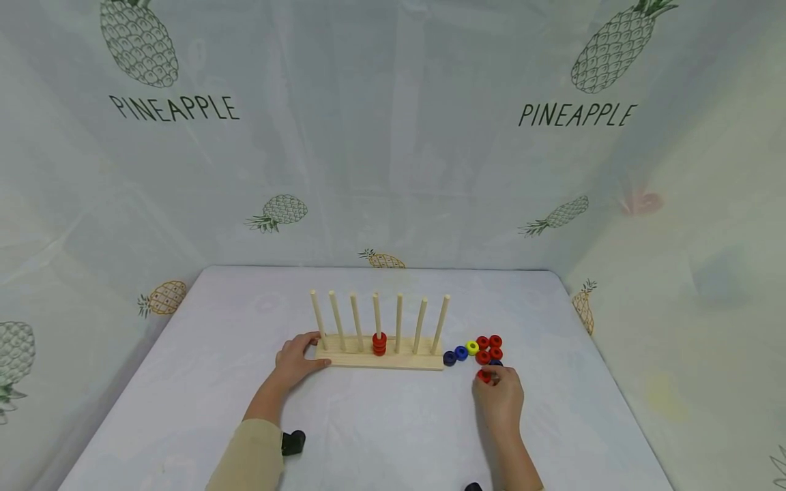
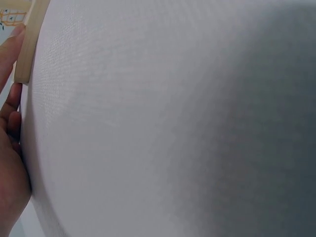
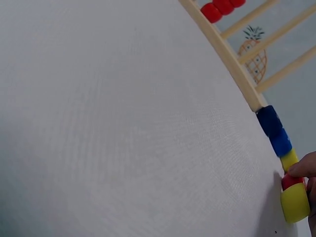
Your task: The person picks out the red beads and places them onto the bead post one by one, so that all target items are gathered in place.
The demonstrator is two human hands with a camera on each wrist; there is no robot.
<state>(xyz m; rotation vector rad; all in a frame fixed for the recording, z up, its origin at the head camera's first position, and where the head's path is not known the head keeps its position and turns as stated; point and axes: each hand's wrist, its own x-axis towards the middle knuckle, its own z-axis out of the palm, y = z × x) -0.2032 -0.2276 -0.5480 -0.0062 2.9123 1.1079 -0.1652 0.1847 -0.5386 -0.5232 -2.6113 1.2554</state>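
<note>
– Pale cloth printed with pineapples (image 1: 393,170) is hanging behind a white worktop (image 1: 381,423). What are the hands doing, though?

– Left hand (image 1: 296,360) is gripping the left end of a long, pale wooden rack with seven upright pegs (image 1: 381,363), thumb in front, fingers curling behind.

– And the right?

– Right hand (image 1: 502,399) is pinching a small, glossy red ring (image 1: 484,376) near the worktop, well off to the rack's right. Right wrist view is also showing a chunky yellow bead (image 3: 295,203) right by those fingers, can't tell if it's being held too tbh.

– Anything on the pegs?

– Yeah, a stack of red rings (image 1: 379,345) is sitting on the middle one. Just beside the rack's right end, a dark blue ring (image 1: 449,358), a bright blue ring (image 1: 461,352) and a yellow ring (image 1: 472,348) are lining up slantwise toward a cluster of four red rings (image 1: 495,341).
</note>
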